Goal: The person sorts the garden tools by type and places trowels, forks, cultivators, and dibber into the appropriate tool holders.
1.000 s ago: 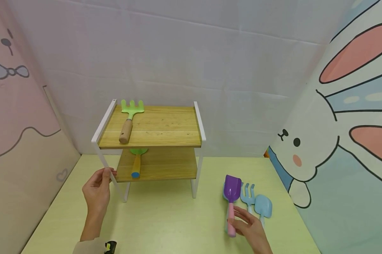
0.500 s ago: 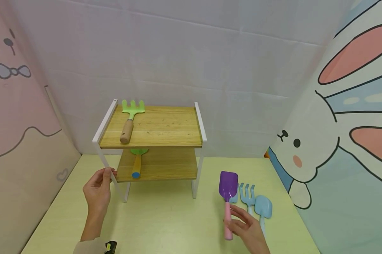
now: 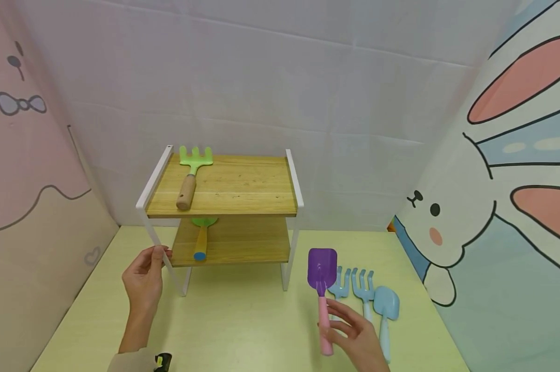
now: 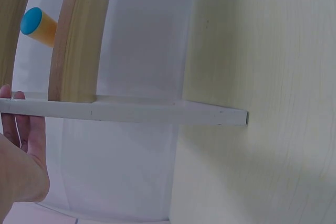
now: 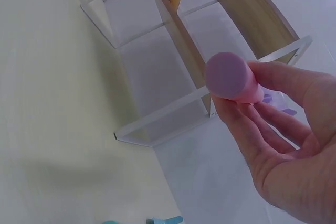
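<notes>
My right hand [image 3: 356, 336] pinches the pink handle of a toy shovel [image 3: 322, 268] with a purple blade, held up in front of the blue tools. The handle's round end [image 5: 227, 75] faces the right wrist camera. At the left, my left hand [image 3: 143, 274] grips the white front leg [image 4: 136, 111] of a two-tier wooden shelf [image 3: 247, 186], its fingers passing behind the leg. A green toy rake [image 3: 191, 178] with a wooden handle lies on the top tier. Below it, a green tool with a yellow, blue-ended handle [image 3: 200, 244] rests on the lower tier, its head partly hidden.
Right of the shelf, two light-blue rakes [image 3: 339, 284] and a light-blue shovel [image 3: 386, 305] lie on the pale table [image 3: 242, 330]. The right hand partly covers the nearer rake. A white cloth wall [image 3: 354, 129] stands behind, with printed panels at both sides.
My right hand has carried the purple shovel to the left, away from the blue tools, uncovering the nearer blue rake. The left hand stays on the shelf leg.
</notes>
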`<action>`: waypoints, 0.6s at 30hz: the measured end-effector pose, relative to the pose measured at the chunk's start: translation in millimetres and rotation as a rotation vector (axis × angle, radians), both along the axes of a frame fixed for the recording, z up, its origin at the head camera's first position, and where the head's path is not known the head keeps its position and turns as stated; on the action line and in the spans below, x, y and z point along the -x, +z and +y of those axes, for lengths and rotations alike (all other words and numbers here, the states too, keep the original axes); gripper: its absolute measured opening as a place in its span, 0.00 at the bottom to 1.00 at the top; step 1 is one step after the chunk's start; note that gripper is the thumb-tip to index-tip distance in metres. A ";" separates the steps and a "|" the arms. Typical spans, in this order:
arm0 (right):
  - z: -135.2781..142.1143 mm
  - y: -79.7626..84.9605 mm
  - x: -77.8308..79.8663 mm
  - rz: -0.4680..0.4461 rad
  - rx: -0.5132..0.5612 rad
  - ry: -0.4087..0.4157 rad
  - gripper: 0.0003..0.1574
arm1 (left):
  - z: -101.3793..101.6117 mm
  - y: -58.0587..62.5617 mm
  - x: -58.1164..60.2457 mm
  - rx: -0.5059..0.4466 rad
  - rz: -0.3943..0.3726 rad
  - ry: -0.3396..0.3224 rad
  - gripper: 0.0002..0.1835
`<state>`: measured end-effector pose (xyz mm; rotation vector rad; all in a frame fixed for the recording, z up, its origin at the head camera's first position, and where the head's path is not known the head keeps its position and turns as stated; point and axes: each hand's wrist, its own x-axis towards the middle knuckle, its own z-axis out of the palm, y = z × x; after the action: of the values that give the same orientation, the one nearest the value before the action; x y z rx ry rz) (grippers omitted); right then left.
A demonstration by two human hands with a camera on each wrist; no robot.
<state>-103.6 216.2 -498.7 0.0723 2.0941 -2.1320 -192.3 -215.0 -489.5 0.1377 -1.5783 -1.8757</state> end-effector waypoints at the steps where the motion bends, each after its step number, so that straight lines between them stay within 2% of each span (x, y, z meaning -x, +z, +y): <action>1: -1.5 0.8 0.0 0.002 0.003 0.010 0.41 | -0.1 0.0 0.0 0.003 0.002 0.000 0.13; 10: -15.6 8.8 -0.6 0.038 0.013 0.106 0.39 | -0.3 -1.8 0.0 0.022 0.027 0.001 0.13; 18: -28.9 17.1 1.2 0.008 -0.002 0.156 0.39 | 0.0 -1.1 0.5 0.014 0.028 -0.002 0.13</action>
<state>-104.8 187.2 -481.7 -0.0962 2.0334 -2.0435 -192.8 -215.0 -490.5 0.1035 -1.5734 -1.8604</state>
